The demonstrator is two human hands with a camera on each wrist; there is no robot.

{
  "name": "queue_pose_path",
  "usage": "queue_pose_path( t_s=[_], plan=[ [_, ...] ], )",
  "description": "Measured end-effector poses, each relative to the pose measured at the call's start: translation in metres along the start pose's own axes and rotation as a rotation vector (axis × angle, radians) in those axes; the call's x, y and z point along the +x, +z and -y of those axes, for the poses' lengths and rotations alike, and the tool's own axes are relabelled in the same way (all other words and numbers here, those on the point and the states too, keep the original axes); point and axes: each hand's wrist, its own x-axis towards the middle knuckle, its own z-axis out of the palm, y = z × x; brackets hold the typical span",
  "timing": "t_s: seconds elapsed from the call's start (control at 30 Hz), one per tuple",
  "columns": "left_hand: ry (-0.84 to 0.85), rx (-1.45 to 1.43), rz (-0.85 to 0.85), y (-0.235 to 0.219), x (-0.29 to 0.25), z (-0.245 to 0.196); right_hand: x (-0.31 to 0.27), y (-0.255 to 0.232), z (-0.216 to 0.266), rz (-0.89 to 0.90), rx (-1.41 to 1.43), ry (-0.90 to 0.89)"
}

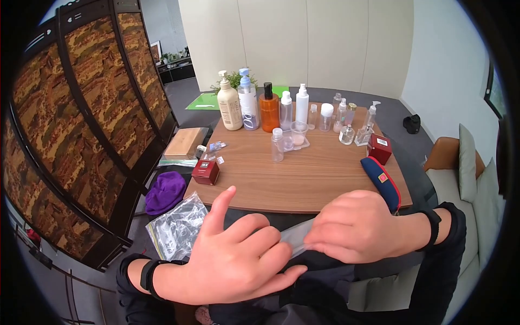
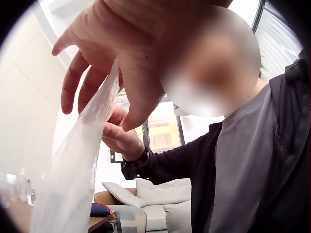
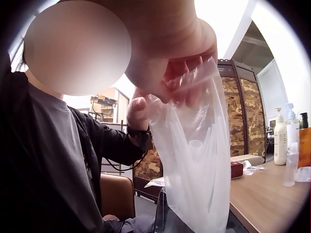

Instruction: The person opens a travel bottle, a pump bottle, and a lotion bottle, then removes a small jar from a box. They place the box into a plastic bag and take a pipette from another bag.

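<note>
A translucent plastic bag [image 3: 199, 179] hangs between my hands. Fingers and thumb of my right hand [image 1: 355, 227] pinch its upper part. My left hand [image 1: 233, 260] is beside the bag's other end, thumb apart from the fingers and little finger raised. In the left wrist view the bag's top [image 2: 109, 87] rises between that thumb and the fingers. A small round shape [image 3: 196, 144] shows through the plastic in the right wrist view. Beyond my left hand lies a clear zip bag [image 1: 176, 227], and past my right wrist a navy pouch [image 1: 381, 181] with red trim.
On the wooden table [image 1: 260, 184] stand several bottles, among them a cream pump bottle [image 1: 230, 105] and an amber bottle [image 1: 268, 111]. Two dark red boxes sit left [image 1: 206, 172] and right [image 1: 379, 149]. A purple cloth item [image 1: 165, 193] and a folding screen [image 1: 97, 65] are at left.
</note>
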Motion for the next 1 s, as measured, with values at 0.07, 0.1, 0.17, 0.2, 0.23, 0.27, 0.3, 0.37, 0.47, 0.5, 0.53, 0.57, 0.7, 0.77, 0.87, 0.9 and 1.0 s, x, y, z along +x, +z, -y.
queue_pose_path(
  t_s=[0.07,0.1,0.17,0.2,0.23,0.27,0.3,0.37,0.47,0.5,0.53,0.57,0.7,0.77,0.87,0.9,1.0],
  plan=[
    [0.005,0.006,-0.006,0.003,-0.001,0.001,0.001,0.001,0.001,0.014,-0.02,-0.021],
    [0.02,0.011,-0.004,0.004,-0.002,0.002,0.001,0.002,0.003,0.022,-0.035,-0.031],
    [0.053,0.021,0.001,0.006,-0.003,0.002,0.001,0.003,0.004,0.029,-0.047,-0.038],
    [0.076,0.043,-0.017,0.006,-0.004,0.002,0.001,0.003,0.004,0.03,-0.042,-0.036],
    [0.099,0.065,-0.035,0.007,-0.006,0.002,0.001,0.003,0.005,0.031,-0.038,-0.033],
    [0.121,0.087,-0.053,0.008,-0.006,0.002,0.001,0.003,0.004,0.035,-0.028,-0.026],
    [0.12,0.084,-0.059,0.008,-0.007,0.003,0.001,0.002,0.004,0.038,-0.018,-0.018],
    [0.119,0.08,-0.069,0.008,-0.008,0.004,-0.001,0.001,0.003,0.042,-0.011,-0.002],
    [0.109,0.096,-0.057,0.006,-0.011,0.004,-0.004,-0.001,0.002,0.051,-0.01,0.009],
    [0.101,0.101,-0.061,0.007,-0.012,0.005,-0.005,-0.003,0.001,0.059,-0.004,0.005],
    [0.094,0.107,-0.065,0.008,-0.014,0.006,-0.007,-0.004,0.0,0.067,0.002,0.001],
    [0.087,0.114,-0.069,0.009,-0.015,0.008,-0.008,-0.004,0.0,0.065,0.0,0.005],
    [0.032,0.047,-0.023,0.002,-0.01,0.011,-0.009,-0.004,-0.001,0.044,-0.003,0.025],
    [-0.014,0.017,0.013,-0.001,-0.008,0.01,-0.008,-0.004,0.0,0.04,-0.007,0.037],
    [-0.027,-0.035,0.028,-0.002,-0.009,0.008,-0.007,-0.006,0.001,0.049,-0.016,0.052],
    [-0.01,-0.025,0.018,-0.001,-0.01,0.007,-0.007,-0.006,0.002,0.048,-0.016,0.054],
    [0.027,-0.012,0.001,0.0,-0.013,0.007,-0.006,-0.009,0.004,0.064,-0.024,0.051]
  ],
)
